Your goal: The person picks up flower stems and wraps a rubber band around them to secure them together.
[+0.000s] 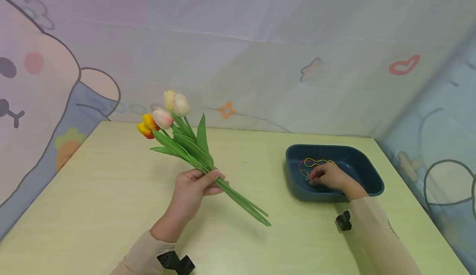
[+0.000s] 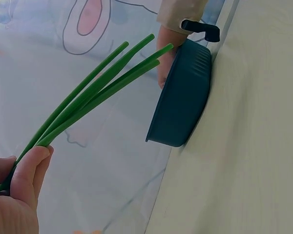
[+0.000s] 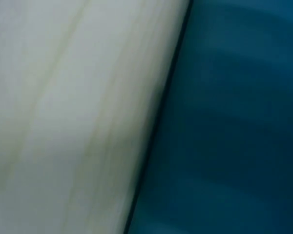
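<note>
My left hand [image 1: 193,190] grips a bunch of tulips [image 1: 189,143] by the stems, holding it above the table. The blooms are white, pale yellow, pink and orange-yellow, with green leaves below them. In the left wrist view the cut stem ends [image 2: 107,78] fan out beyond my thumb and fingers. My right hand [image 1: 329,176] reaches over the near rim into a dark blue basin [image 1: 297,194]. Its bent fingertips are at several thin rubber bands [image 1: 316,160], yellow, red and green. I cannot tell whether the fingers pinch a band.
The pale wooden table [image 1: 93,209] extends under both arms. Behind it hangs a patterned cloth backdrop [image 1: 253,60], which continues along the right side. The basin stands near the table's right edge. In the right wrist view, the basin wall [image 3: 224,126] fills the right half.
</note>
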The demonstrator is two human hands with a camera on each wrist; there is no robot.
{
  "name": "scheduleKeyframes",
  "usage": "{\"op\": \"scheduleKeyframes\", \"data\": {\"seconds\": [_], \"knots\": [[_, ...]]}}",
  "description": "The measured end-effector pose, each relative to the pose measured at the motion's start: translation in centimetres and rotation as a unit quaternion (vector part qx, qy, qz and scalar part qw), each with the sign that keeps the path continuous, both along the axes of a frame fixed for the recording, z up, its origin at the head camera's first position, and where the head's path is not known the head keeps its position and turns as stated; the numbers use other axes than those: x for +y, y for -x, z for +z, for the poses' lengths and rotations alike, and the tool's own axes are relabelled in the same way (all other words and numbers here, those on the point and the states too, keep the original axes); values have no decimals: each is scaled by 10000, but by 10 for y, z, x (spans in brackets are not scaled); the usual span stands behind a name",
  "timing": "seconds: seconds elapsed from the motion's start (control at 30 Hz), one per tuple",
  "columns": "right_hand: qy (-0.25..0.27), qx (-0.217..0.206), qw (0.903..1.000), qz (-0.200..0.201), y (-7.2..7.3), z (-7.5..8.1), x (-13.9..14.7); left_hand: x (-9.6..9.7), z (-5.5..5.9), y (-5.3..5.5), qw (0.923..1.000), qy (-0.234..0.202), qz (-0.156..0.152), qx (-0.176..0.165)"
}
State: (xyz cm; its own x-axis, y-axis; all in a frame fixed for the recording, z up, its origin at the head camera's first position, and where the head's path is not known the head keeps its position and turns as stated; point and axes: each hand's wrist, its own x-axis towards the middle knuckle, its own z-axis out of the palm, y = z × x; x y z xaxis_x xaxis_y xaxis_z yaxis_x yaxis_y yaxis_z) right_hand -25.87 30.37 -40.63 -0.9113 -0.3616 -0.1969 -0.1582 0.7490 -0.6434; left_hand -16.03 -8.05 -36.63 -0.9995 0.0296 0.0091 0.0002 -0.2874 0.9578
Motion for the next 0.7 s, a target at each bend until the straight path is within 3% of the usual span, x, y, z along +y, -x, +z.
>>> {"op": "scheduleKeyframes", "data": {"seconds": [0.37,0.7], "knots": [[-49,459,9984,-318,-5,11,5,2,2,-1,10000,-30,8,57],[472,363,9963,-612,-16,29,11,4,5,-3,10000,6,60,26]]}}
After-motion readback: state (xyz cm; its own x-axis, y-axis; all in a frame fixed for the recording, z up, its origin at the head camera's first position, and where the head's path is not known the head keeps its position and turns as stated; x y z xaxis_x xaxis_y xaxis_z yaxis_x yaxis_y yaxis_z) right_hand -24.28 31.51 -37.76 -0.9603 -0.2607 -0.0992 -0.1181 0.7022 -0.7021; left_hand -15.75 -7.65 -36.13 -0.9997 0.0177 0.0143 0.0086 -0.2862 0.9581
